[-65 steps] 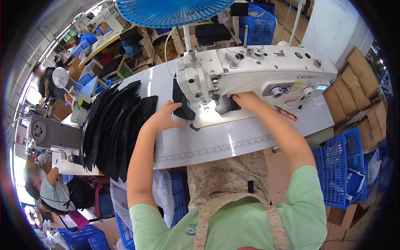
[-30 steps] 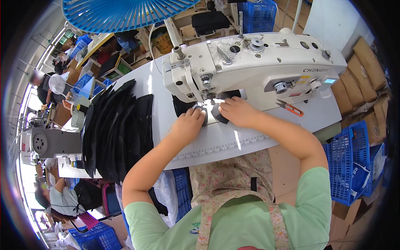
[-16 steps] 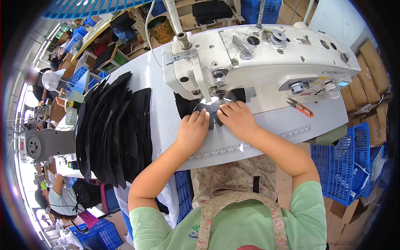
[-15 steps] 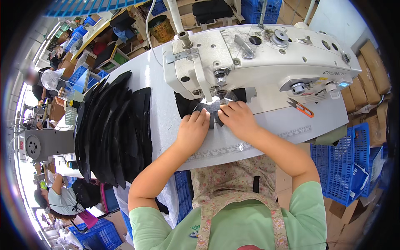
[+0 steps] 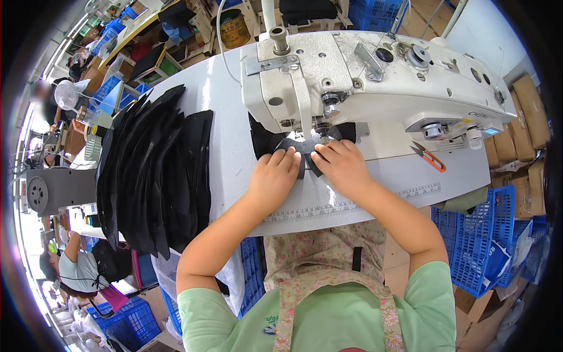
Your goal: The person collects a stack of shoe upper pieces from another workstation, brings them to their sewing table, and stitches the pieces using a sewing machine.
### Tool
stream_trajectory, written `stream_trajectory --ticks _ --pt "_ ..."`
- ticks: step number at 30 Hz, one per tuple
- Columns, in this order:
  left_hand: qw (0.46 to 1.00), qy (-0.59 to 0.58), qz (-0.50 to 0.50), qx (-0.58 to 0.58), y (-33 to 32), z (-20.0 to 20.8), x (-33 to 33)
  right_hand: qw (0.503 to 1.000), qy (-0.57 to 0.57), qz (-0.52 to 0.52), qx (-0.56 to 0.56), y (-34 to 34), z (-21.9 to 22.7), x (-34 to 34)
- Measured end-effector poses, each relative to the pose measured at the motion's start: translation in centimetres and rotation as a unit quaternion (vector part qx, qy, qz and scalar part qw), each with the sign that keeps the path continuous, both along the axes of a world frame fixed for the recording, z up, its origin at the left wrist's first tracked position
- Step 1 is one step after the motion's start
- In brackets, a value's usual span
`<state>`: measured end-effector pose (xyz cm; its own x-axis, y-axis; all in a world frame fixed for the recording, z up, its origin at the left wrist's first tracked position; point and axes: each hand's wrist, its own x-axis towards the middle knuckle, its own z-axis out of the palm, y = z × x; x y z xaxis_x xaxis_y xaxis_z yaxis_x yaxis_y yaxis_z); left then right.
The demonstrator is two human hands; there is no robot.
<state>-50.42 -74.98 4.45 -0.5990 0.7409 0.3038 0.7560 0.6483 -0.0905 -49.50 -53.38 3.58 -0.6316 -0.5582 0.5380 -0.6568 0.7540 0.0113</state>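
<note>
Under the lit needle area of a white sewing machine lies a dark grey-black fabric piece. My left hand presses and grips its left near edge, fingers close together. At the right near edge, beside the presser foot, my right hand holds the same piece with bent fingers. Two narrow dark tails of fabric hang toward me between the hands. My fingers hide part of the piece, and its far side lies beneath the machine head.
A thick stack of black cut pieces covers the table's left side. Orange-handled thread snips lie right of my right hand. A ruler strip runs along the near edge. Blue crates stand right; a person sits at left.
The view has shifted a little, so the machine appears farther right. Both hands stay on the fabric piece, with little visible movement relative to the needle.
</note>
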Motion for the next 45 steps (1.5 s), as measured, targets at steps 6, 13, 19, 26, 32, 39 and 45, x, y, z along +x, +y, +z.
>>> stream_trajectory --ticks 6,13,19,26,32,39,45 --pt "1.000 -0.010 0.014 0.001 0.4 0.3 -0.9 0.999 -0.031 -0.024 0.023 -0.2 0.1 -0.4" --pt "0.999 0.032 0.011 0.001 0.6 0.0 -2.2 0.998 -0.037 -0.039 0.017 -0.4 -0.1 -1.2" --pt "1.000 0.020 0.017 0.002 0.6 0.0 -2.3 0.998 -0.045 -0.037 0.011 -0.3 -0.3 -1.5" --pt "1.000 0.017 0.014 0.012 0.5 0.1 -2.4 0.999 0.002 -0.030 -0.017 -0.5 -0.3 -1.9" --pt "1.000 0.009 0.016 0.017 0.5 0.0 -2.4 1.000 0.004 -0.030 -0.001 -0.4 -0.2 -1.8" --pt "0.996 0.025 0.039 0.077 1.2 -0.7 -1.8 0.999 -0.035 -0.037 0.014 -0.6 -0.5 -1.4" --pt "0.996 0.027 0.036 0.076 1.3 -0.5 -1.9 0.997 -0.057 -0.041 0.019 -0.5 -0.5 -1.1"
